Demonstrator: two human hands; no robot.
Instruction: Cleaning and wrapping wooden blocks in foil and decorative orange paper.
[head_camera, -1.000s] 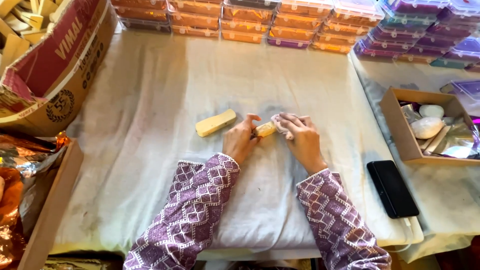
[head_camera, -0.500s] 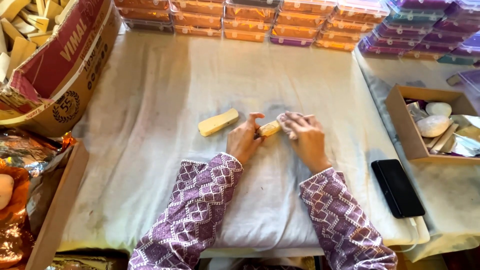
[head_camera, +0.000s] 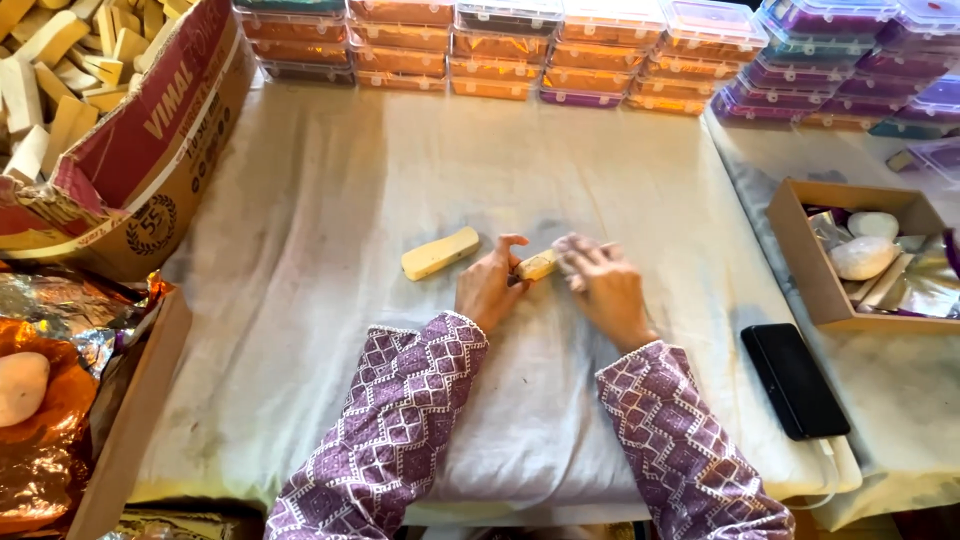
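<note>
Head camera: we see a small yellowish bar (head_camera: 537, 265) pinched between both hands at the middle of the cloth-covered table (head_camera: 300, 330). The left hand (head_camera: 490, 290) curls closed on the bar's near end, thumb raised; the right hand (head_camera: 600, 285) lies over its far end, fingers bent down on it. Compared with half a second earlier, little has changed: the hands have barely shifted and the bar sits in the same spot, so the work on it looks to be going on. Whether they are pressing or rubbing it, we cannot tell at this size.

A second, longer yellow bar (head_camera: 440, 253) lies loose just left of the hands. Beyond are a black phone (head_camera: 795, 380) at the right edge, an open cardboard tray (head_camera: 800, 270) holding pale lumps, a carton of cut bars (head_camera: 130, 150), and stacked lidded plastic boxes (head_camera: 600, 60) along the back.
</note>
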